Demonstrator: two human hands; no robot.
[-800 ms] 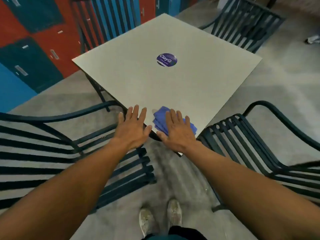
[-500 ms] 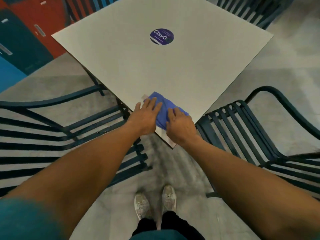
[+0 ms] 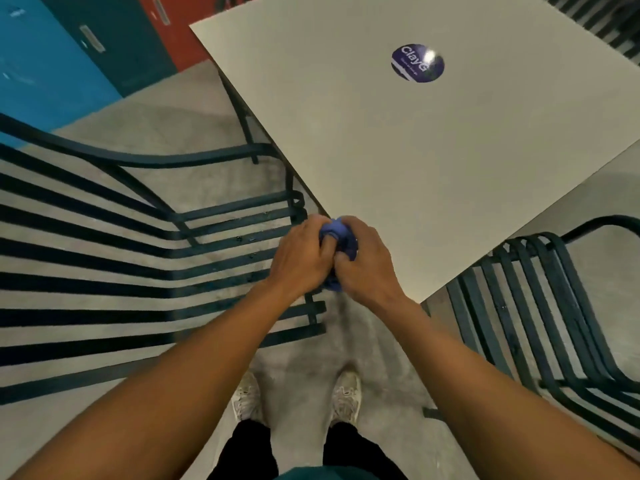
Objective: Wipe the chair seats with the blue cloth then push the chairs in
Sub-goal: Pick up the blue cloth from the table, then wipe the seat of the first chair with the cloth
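Observation:
The blue cloth is bunched up between my two hands, just off the near corner of the square table. My left hand grips it from the left and my right hand grips it from the right, so only small folds show. A dark slatted metal chair stands pulled out to my left, its seat slats reaching under my left wrist. A second slatted chair stands pulled out to my right.
A round purple sticker lies on the tabletop. Blue, teal and red lockers line the far left wall. More chair slats show beyond the table's far right edge. My shoes stand on grey concrete between the two chairs.
Both hands went from lying flat on the cloth at the table corner to gathering it into a bundle and lifting it off the table. The camera view swung left and down.

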